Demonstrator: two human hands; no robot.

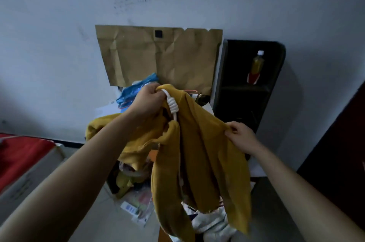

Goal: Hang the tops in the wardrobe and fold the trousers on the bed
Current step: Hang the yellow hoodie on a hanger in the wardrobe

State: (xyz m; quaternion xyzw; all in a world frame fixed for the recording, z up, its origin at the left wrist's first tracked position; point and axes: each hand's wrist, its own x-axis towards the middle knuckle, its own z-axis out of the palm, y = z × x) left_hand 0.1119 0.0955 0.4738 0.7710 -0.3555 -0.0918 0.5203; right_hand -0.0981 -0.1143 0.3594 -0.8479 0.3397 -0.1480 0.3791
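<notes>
In the head view, your left hand (149, 99) is raised in the middle of the scene. Its fingers are curled round the neck of the white hanger (173, 106) together with a bunch of the mustard top (199, 152). Your right hand (240, 136), lower and to the right, pinches the top's edge between thumb and fingers and draws it outward. The top hangs in the air between your hands, above a heap of clothes and papers (136, 200) on the floor. The black shelf (246, 99) stands far right, and no wardrobe shows here.

The step in hand looks like seating the top on the hanger. To do it well, first free the fabric bunched under your left fingers so the hook stands clear. Then slide the right shoulder fully over the hanger's arm, which is hidden in the cloth. Check that both shoulders sit level, or the top may slip off.
</notes>
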